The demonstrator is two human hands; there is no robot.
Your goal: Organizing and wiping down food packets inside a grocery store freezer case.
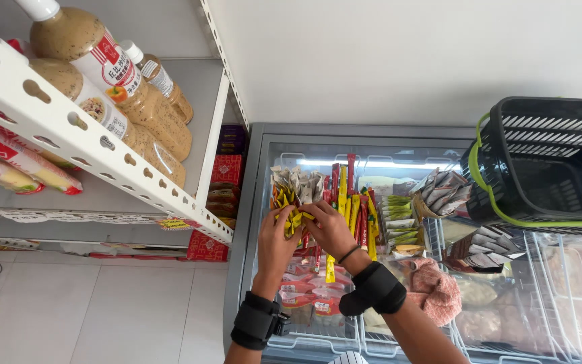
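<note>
Left hand [276,237] and right hand [330,228]: both clenched on yellow packets [294,217] above freezer [257,202]. Alongside: upright red, yellow sticks [353,205]; black basket [547,165] right.

Under your left hand [274,244] and right hand [331,229] the yellow packets [294,217] are thin glossy foil or plastic film, crinkled where you pinch them. Your wrists carry matt black cloth-like bands [374,288]. The freezer lid [399,152] you reach over is smooth clear glass in a dull grey frame, with reflections on it. The basket [547,162] beside you is hard black plastic, slightly shiny, with a green rim. The shelf rail [82,131] is white-painted perforated metal, satin smooth. The sauce bottles [82,40] are clear glossy plastic with paper-like labels. The floor tiles [102,310] are pale and smooth.
</note>
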